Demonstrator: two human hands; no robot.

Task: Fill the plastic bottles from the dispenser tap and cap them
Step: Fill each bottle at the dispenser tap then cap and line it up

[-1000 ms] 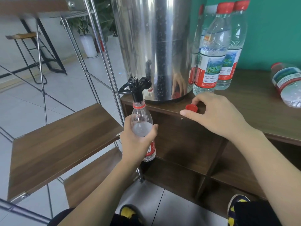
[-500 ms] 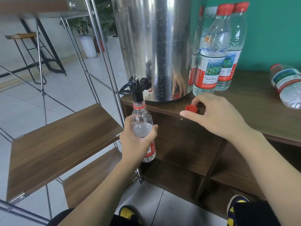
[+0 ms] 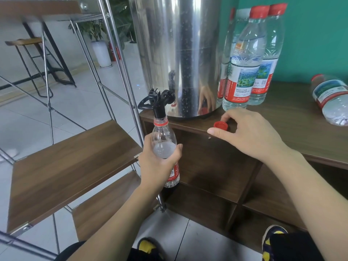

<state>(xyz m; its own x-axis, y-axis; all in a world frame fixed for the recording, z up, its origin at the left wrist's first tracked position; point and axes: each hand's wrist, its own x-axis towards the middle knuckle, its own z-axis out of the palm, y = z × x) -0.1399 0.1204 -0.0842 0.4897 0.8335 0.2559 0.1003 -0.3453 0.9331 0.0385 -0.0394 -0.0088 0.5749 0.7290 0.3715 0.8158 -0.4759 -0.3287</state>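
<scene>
My left hand point(image 3: 160, 162) grips a clear plastic bottle point(image 3: 163, 136) with a red label, holding it upright with its open neck right under the black tap point(image 3: 157, 102) of the steel dispenser point(image 3: 178, 53). Water shows inside the bottle just above my fingers. My right hand point(image 3: 248, 132) rests on the wooden cabinet top point(image 3: 301, 119), its thumb and fingers curled around a loose red cap point(image 3: 220, 124) near the front edge.
Three capped, filled bottles point(image 3: 244, 63) stand to the right of the dispenser against the green wall. Another bottle point(image 3: 331, 98) lies on its side at the far right. A metal-framed wooden shelf point(image 3: 66, 157) stands to the left, close to the tap.
</scene>
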